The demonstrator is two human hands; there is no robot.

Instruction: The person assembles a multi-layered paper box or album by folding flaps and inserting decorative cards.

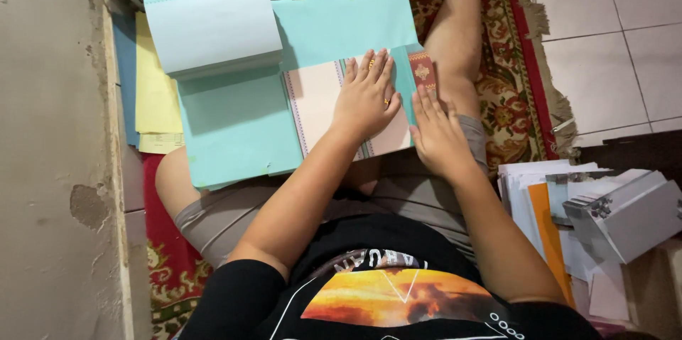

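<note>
Seated cross-legged on a patterned rug, a person is pressing a pale pink sheet flat over teal paper: left hand spread open on it, right hand flattening the folded teal edge, apparently creasing.

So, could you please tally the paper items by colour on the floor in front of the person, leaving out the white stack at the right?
Teal sheets or pads: 3
Yellow sheets: 1 stack
Pale pink sheet under the left hand: 1
Total: 5
</note>
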